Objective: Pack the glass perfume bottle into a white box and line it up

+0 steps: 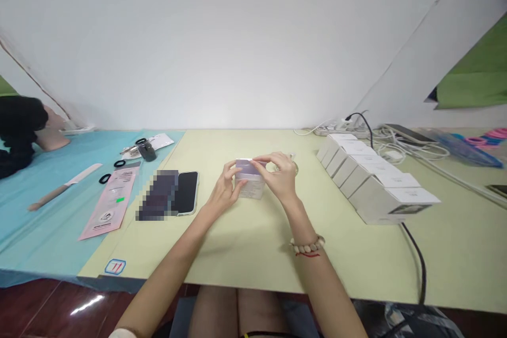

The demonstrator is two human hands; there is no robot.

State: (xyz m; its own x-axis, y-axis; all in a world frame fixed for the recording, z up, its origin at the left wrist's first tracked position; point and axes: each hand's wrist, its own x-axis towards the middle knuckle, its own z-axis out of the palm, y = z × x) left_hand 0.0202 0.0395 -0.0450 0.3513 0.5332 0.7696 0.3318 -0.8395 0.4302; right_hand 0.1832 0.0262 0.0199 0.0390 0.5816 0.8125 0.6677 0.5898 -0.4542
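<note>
In the middle of the head view, above the pale yellow table, a small box (252, 189) is held between both hands. Its upper face is purple and glossy; the pale side towards me carries fine print too small to read. My left hand (226, 188) grips the box's left edge, thumb in front and fingers behind. On the other side my right hand (284, 175) pinches the purple top near its right end with thumb and fingertips. A small shiny round thing (294, 167) shows partly behind the right hand; its kind is hidden.
Several white boxes (372, 190) stand in a row at right, beside white cables (396, 153) and a power strip (343, 128). Left lie a phone (187, 194), a pink packet (109, 203), a dark jar (146, 150), black rings (105, 178) and a knife (65, 187) on blue cloth.
</note>
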